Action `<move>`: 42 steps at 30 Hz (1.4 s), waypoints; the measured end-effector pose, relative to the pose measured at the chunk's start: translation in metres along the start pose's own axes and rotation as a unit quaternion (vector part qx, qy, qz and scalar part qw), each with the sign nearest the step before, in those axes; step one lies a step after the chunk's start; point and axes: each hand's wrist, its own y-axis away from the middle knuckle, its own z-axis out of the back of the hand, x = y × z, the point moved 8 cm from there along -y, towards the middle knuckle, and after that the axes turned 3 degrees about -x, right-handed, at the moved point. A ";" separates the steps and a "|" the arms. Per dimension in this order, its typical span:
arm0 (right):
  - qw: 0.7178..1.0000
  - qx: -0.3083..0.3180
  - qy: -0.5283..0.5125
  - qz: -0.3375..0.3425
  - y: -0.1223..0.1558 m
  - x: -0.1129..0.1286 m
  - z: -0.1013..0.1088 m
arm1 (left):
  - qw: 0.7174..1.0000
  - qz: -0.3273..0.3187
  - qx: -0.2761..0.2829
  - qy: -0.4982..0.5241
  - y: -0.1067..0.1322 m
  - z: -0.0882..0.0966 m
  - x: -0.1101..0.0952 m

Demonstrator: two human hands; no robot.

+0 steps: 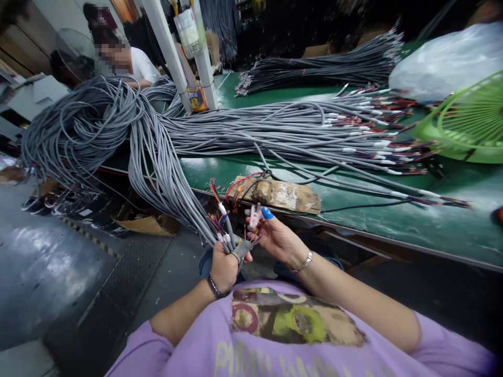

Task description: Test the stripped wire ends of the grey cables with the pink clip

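At the left edge of my feed, a thick coil of grey cable (74, 123) sagged over the near side of the green bench (412, 220). Behind it, in the upper left, I saw a co-worker in a white top (143, 65); below the coil was an opened cardboard box (153, 225). From the coil's right side a grey cable bundle (165, 173) sloped down to the lower centre, where the left hand (225, 267) had its fingers closed around the stripped ends, a grey cover (242, 248) on one digit. Coloured wires (216, 222) fanned out just above that grip. Two pale posts (206, 78) stood at upper centre, with more grey cables (255, 123) laid rightward across the bench below them. Right of the held ends, I had the right hand (279, 241) with fingers partly curled beside the wires, a blue cover (267, 213) on one fingertip; I couldn't tell whether it pinched any. A wooden block (286, 195) lay just above it at the bench edge. Dark cables (322, 65) filled the upper right, then a white plastic bag (451, 60) and a green fan (467, 123) at the right edge.
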 end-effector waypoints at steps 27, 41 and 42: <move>0.902 0.115 0.411 -0.064 0.015 0.013 0.003 | 0.989 0.053 0.128 -0.053 0.006 0.003 0.002; 0.914 0.095 0.379 -0.111 0.023 -0.003 0.007 | 0.992 0.042 0.093 -0.076 0.005 0.014 0.009; 0.903 0.112 0.403 -0.096 0.021 -0.003 0.000 | 0.991 0.038 0.096 -0.085 0.005 0.013 0.008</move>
